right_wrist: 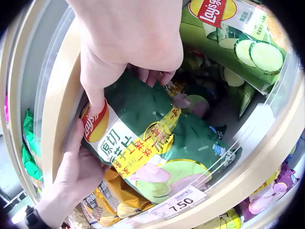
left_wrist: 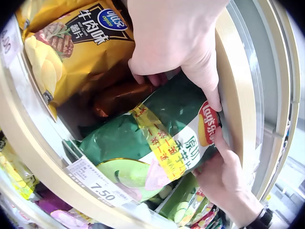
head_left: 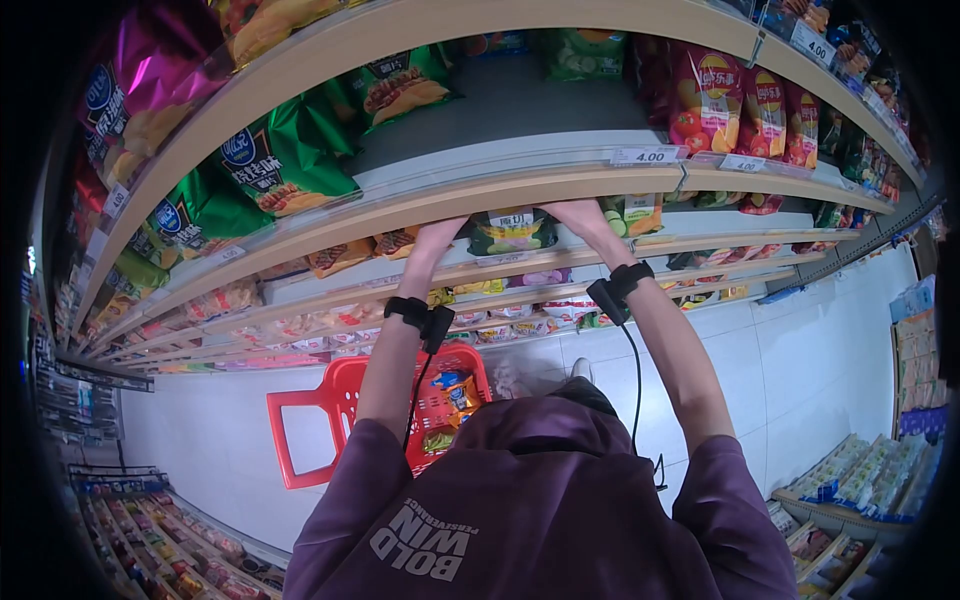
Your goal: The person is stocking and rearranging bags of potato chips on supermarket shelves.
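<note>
A green Lay's chip bag [head_left: 513, 232] with a yellow printed tape band stands at the front of a lower shelf. My left hand [head_left: 438, 237] grips one side of its top, thumb against the front near the red logo and fingers curled behind. From the other side my right hand [head_left: 585, 218] holds it the same way, as the right wrist view shows with the thumb on the logo of the bag [right_wrist: 143, 112]. Both thumbs lie close together at the top edge. The bag's lower front sits behind a clear shelf lip with a 7.50 price tag [left_wrist: 102, 192].
Yellow beef-flavour chip bags [left_wrist: 81, 47] stand on one side, a cucumber Lay's bag [right_wrist: 238, 43] on the other. Close above the hands runs the upper shelf's wooden edge [head_left: 430, 207]. A red basket [head_left: 345, 390] with several packets is on the floor beside the person.
</note>
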Demonstrator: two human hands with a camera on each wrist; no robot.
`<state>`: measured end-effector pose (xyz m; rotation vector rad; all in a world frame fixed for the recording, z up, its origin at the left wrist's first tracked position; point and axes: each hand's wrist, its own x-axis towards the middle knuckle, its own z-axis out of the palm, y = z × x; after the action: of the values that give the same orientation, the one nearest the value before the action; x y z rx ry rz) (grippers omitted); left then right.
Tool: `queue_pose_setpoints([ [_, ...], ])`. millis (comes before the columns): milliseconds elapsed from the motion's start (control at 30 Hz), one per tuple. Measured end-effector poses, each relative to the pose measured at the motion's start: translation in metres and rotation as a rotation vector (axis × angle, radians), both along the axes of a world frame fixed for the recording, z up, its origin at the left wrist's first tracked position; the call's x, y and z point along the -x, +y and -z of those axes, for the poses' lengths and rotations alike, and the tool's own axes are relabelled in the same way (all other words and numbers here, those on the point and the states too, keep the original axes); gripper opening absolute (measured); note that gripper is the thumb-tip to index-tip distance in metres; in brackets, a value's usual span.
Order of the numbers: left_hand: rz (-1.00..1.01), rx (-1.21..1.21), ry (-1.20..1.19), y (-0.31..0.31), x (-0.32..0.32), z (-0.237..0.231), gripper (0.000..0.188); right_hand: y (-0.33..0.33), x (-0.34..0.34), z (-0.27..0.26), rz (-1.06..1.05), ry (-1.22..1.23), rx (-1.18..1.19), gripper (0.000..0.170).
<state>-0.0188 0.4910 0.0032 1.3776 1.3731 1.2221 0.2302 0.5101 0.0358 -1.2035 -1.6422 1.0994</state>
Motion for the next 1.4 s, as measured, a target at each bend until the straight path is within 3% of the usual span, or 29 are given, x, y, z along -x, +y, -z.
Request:
queue_pose_setpoints([
  [200,-0.032,-0.008,0.002,0.013,0.003,-0.003,0.042,0.015,-0.003,0.005,0.107,-0.156,-0.074,0.047],
  [300,-0.019,0.008,-0.041,0.007,0.001,-0.009,0.043,0.016,-0.002,0.009,0.114,-0.084,-0.07,0.045],
  [400,-0.146,-0.067,0.279,-0.003,-0.006,-0.013,0.039,0.01,-0.002,0.014,0.16,0.038,-0.092,0.044],
  [500,-0.257,-0.116,0.025,-0.026,-0.014,-0.015,0.034,-0.008,-0.016,0.016,0.262,0.021,-0.212,0.042],
  [533,-0.273,-0.198,0.067,-0.038,-0.013,-0.008,0.032,-0.023,-0.024,0.01,0.28,-0.038,-0.217,0.035],
  [600,-0.302,-0.36,0.156,-0.069,-0.005,0.014,0.028,-0.042,-0.044,0.037,0.304,-0.151,-0.471,0.027],
  [633,-0.247,-0.309,0.246,-0.092,0.001,0.028,0.025,-0.055,-0.057,0.051,0.22,-0.188,-0.507,0.024],
  [733,-0.014,0.024,0.493,-0.167,0.019,0.101,0.028,-0.095,-0.119,0.098,-0.251,-0.789,-0.547,0.016],
  [800,0.222,0.209,0.63,-0.229,0.029,0.17,0.027,-0.126,-0.155,0.141,-0.328,-0.928,-0.337,0.011],
  [833,0.48,0.265,0.856,-0.272,0.052,0.244,0.027,-0.143,-0.176,0.172,-0.281,-0.944,-0.081,0.007],
  [900,0.744,0.447,0.963,-0.358,0.072,0.305,0.03,-0.186,-0.235,0.23,-0.276,-0.928,0.159,0.02],
  [967,0.628,0.763,0.811,-0.434,0.09,0.315,0.034,-0.237,-0.283,0.26,-0.285,-1.196,0.477,0.022],
  [1000,0.533,0.891,0.733,-0.467,0.098,0.315,0.035,-0.261,-0.301,0.269,-0.224,-1.226,0.681,0.022],
  [1067,0.375,1.038,0.661,-0.529,0.112,0.327,0.038,-0.303,-0.319,0.261,-0.124,-1.117,0.781,0.019],
  [1200,0.104,1.007,0.715,-0.605,0.115,0.372,0.045,-0.355,-0.346,0.25,0.066,-0.997,0.908,0.02],
  [1233,0.068,1.01,0.617,-0.553,0.095,0.295,0.041,-0.364,-0.356,0.256,0.071,-0.999,0.928,0.02],
  [1333,0.115,1.045,0.182,-0.481,0.073,0.292,0.024,-0.361,-0.344,0.245,-0.007,-1.05,0.857,0.02],
  [1367,0.166,1.103,0.147,-0.481,0.077,0.389,0.024,-0.354,-0.335,0.243,-0.021,-1.011,0.849,0.02],
  [1400,0.373,0.613,0.787,-0.437,0.065,0.354,0.023,-0.346,-0.326,0.247,-0.047,-1.022,0.791,0.019],
])
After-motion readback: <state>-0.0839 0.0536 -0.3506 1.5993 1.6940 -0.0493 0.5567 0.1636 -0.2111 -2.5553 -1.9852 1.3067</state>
